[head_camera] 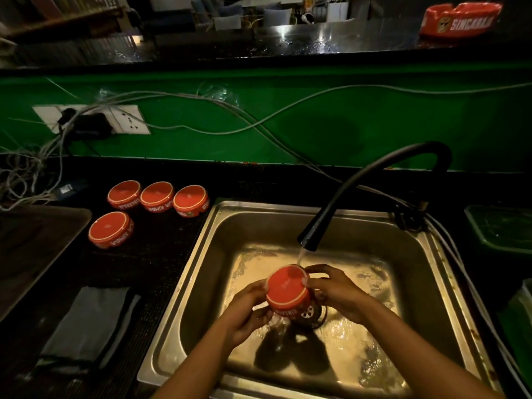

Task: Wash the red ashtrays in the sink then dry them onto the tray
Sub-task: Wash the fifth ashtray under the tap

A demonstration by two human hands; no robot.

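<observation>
Over the steel sink [201,272], both hands hold one red ashtray [288,289] upside down, its flat base tilted toward the camera. The left hand [247,309] curls around its near left side from below; the right hand [334,292] clasps the far right side, fingers bent over the rim. The ashtray sits between the two palms, under the thin stream from the black tap [374,182]. Water pools in the basin below.

On the dark counter to the left lie a folded grey cloth [86,326] and a dark tray [34,249]. Beyond them four ashtrays [157,195] rest upside down. Another ashtray [460,20] stands upright on the far ledge.
</observation>
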